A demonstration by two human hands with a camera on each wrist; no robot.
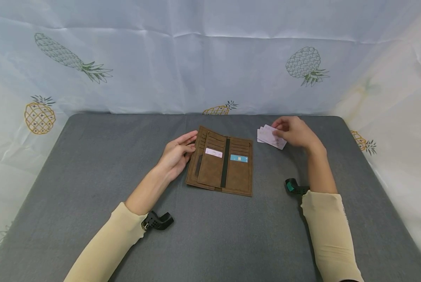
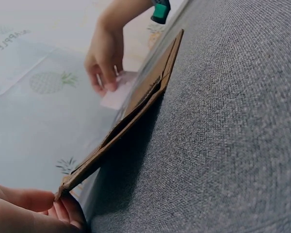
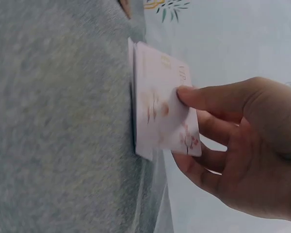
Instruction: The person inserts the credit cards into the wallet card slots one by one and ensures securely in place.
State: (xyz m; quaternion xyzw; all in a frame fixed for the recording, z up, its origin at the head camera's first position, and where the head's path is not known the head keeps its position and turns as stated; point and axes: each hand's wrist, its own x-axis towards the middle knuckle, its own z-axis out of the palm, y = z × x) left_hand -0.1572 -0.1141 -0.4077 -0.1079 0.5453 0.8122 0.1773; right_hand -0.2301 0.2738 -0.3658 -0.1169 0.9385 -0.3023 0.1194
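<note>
Cards (image 3: 160, 104) pinched btwn R fingers (image 3: 213, 127); wallet (image 1: 212, 166) edge btwn L fingers (image 2: 72, 208).

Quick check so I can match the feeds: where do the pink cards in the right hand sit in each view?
Head: the pink cards are right of centre, beyond the right edge of the open brown wallet.
Left wrist: just left of and above centre, at the fingertips of the other hand.
Right wrist: near the middle, large, left of the fingers.
Shared landmark: the right hand, holding the cards in all three.
</note>
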